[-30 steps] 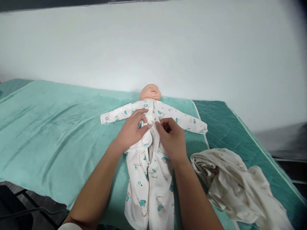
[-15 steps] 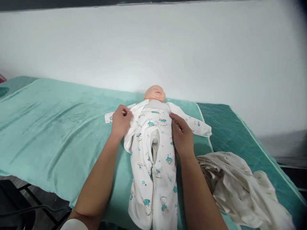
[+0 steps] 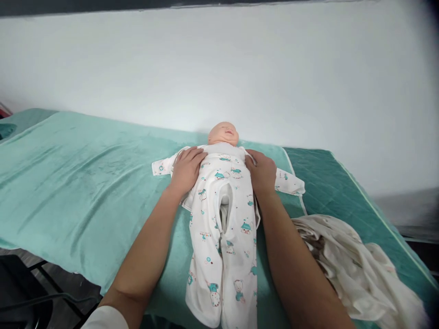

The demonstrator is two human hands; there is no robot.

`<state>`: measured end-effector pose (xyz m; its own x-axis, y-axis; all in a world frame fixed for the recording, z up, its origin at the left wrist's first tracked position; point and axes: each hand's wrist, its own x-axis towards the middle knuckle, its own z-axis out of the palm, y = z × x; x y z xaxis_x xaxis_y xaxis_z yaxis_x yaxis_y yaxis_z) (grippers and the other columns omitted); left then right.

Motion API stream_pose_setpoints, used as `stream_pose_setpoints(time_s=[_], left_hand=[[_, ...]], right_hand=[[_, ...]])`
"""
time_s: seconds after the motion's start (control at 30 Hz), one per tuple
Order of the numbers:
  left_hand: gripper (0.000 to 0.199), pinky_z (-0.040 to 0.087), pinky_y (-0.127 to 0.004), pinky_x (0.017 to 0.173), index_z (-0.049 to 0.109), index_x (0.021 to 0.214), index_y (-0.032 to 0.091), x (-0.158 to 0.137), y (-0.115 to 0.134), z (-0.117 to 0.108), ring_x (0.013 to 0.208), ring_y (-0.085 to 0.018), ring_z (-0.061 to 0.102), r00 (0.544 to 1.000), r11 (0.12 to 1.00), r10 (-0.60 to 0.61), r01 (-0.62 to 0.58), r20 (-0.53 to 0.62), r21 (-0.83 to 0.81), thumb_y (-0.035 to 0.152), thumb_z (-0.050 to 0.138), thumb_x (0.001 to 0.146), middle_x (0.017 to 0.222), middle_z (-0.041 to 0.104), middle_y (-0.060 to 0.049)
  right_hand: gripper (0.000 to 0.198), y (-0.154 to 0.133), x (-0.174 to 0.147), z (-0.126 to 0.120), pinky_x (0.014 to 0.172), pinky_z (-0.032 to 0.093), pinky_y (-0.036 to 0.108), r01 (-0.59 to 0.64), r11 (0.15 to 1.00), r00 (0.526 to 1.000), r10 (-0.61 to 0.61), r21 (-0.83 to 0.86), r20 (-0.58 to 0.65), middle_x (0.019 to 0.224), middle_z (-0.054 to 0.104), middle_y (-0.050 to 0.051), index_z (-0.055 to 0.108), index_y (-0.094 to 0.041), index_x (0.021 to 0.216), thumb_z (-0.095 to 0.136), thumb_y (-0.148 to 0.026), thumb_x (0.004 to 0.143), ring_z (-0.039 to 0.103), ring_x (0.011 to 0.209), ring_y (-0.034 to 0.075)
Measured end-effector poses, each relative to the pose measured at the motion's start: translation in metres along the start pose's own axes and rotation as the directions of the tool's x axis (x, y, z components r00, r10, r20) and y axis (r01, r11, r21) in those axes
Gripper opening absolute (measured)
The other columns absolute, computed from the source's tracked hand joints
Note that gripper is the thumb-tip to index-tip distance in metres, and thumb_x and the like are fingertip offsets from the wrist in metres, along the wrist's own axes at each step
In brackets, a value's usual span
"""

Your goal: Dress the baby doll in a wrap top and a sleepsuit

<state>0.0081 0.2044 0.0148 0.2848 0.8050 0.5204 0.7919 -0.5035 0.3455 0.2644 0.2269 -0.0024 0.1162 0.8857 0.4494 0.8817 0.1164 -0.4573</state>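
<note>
Doll (image 3: 222, 133) lies between my left hand (image 3: 188, 170), fingers together on its chest edge, and right hand (image 3: 262, 172), fingers curled, pinch unclear.

Illumination: moderate, diffuse; source out of view. The white wall (image 3: 219, 68) is brightest behind the doll's head (image 3: 223, 133), with a faint soft shadow at the head's viewer-left edge. Far right of the head, the wall drops into broad grey shadow; above that, dark vignetting clouds the corner. Far below and left, the floor (image 3: 73, 281) is dim, detail largely lost. Below the head, prints on the baby trousers (image 3: 206, 214) are legible, slightly soft; the forearms (image 3: 147, 251) appear wide-angle stretched. Well below and right, the cloth bundle (image 3: 363, 269) blurs at its outer end.
</note>
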Motion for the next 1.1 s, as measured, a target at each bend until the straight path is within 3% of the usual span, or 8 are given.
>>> stream_pose_setpoints(time_s=[0.17, 0.23, 0.4, 0.5, 0.57, 0.77, 0.97, 1.1], left_hand=[[0.050, 0.028, -0.047, 0.120, 0.056, 0.140, 0.031, -0.001, -0.009, 0.003, 0.140, -0.024, 0.043, 0.994, 0.993, -0.094, 0.089, 0.064, 0.073, 0.016, 0.040, 0.095, 0.150, 0.054, 0.002], [0.055, 0.028, -0.047, 0.120, 0.055, 0.141, 0.031, -0.002, -0.010, 0.002, 0.139, -0.025, 0.044, 0.989, 0.986, -0.137, 0.131, 0.053, 0.102, 0.013, 0.042, 0.091, 0.150, 0.055, 0.002], [0.057, 0.029, -0.051, 0.118, 0.056, 0.140, 0.032, -0.003, -0.009, 0.003, 0.132, -0.027, 0.051, 0.972, 0.960, -0.236, 0.230, 0.018, 0.160, 0.013, 0.043, 0.088, 0.145, 0.059, -0.001], [0.056, 0.029, -0.051, 0.118, 0.056, 0.141, 0.031, -0.003, -0.010, 0.003, 0.130, -0.028, 0.051, 0.970, 0.956, -0.243, 0.237, 0.015, 0.172, 0.014, 0.042, 0.089, 0.143, 0.059, -0.003], [0.055, 0.029, -0.051, 0.117, 0.056, 0.141, 0.030, -0.004, -0.011, 0.003, 0.130, -0.029, 0.051, 0.970, 0.956, -0.242, 0.236, 0.019, 0.172, 0.015, 0.043, 0.090, 0.143, 0.060, -0.005], [0.050, 0.029, -0.050, 0.117, 0.055, 0.141, 0.032, -0.003, -0.013, 0.005, 0.129, -0.029, 0.052, 0.969, 0.955, -0.248, 0.243, 0.011, 0.173, 0.023, 0.043, 0.094, 0.142, 0.060, -0.005], [0.044, 0.031, -0.049, 0.115, 0.063, 0.132, 0.030, -0.003, -0.013, 0.005, 0.127, -0.029, 0.054, 0.969, 0.953, -0.248, 0.243, 0.009, 0.180, 0.021, 0.046, 0.092, 0.139, 0.062, -0.005], [0.045, 0.032, -0.048, 0.115, 0.066, 0.127, 0.029, -0.003, -0.012, 0.003, 0.126, -0.028, 0.055, 0.963, 0.954, -0.268, 0.265, 0.001, 0.138, 0.017, 0.047, 0.088, 0.137, 0.064, -0.004]], right_hand=[[0.033, 0.022, 0.018, 0.005, 0.088, 0.046, 0.044, -0.328, 0.944, 0.943, 0.329, 0.022, -0.044, 0.101, 0.074, 0.013, 0.073, -0.020, 0.106, 0.048, -0.031, 0.086, 0.065, 0.093, 0.028], [0.031, 0.022, 0.018, -0.001, 0.090, 0.047, 0.047, -0.353, 0.935, 0.931, 0.354, 0.030, -0.088, 0.103, 0.073, 0.013, 0.071, -0.019, 0.103, 0.049, -0.026, 0.082, 0.065, 0.095, 0.029], [0.033, -0.026, -0.004, -0.030, 0.102, 0.045, 0.047, 0.080, 0.985, 0.972, -0.043, 0.151, -0.230, 0.118, 0.067, 0.017, 0.065, -0.015, 0.115, 0.051, -0.023, 0.086, 0.060, 0.115, 0.031], [0.038, -0.074, -0.015, -0.034, 0.106, 0.043, 0.044, 0.270, 0.940, 0.962, -0.273, 0.208, -0.016, 0.127, 0.065, 0.014, 0.059, -0.015, 0.127, 0.052, -0.027, 0.092, 0.057, 0.120, 0.028], [0.035, -0.101, -0.013, -0.028, 0.108, 0.040, 0.045, 0.343, 0.933, 0.926, -0.355, 0.105, 0.127, 0.126, 0.066, 0.016, 0.061, -0.013, 0.124, 0.049, -0.026, 0.093, 0.056, 0.122, 0.031], [0.036, -0.149, 0.022, 0.002, 0.103, 0.039, 0.049, 0.421, 0.875, 0.828, -0.262, -0.240, 0.497, 0.129, 0.060, 0.024, 0.062, -0.006, 0.120, 0.047, -0.025, 0.093, 0.053, 0.122, 0.038], [0.049, -0.172, 0.046, 0.024, 0.095, 0.045, 0.049, 0.512, 0.805, 0.677, -0.165, -0.299, 0.717, 0.136, 0.057, 0.025, 0.054, -0.008, 0.133, 0.055, -0.020, 0.086, 0.054, 0.124, 0.038], [0.056, -0.173, 0.055, 0.026, 0.079, 0.049, 0.040, 0.539, 0.804, 0.598, -0.155, -0.251, 0.787, 0.118, 0.069, 0.019, 0.054, -0.011, 0.132, 0.065, -0.022, 0.078, 0.066, 0.101, 0.032]])
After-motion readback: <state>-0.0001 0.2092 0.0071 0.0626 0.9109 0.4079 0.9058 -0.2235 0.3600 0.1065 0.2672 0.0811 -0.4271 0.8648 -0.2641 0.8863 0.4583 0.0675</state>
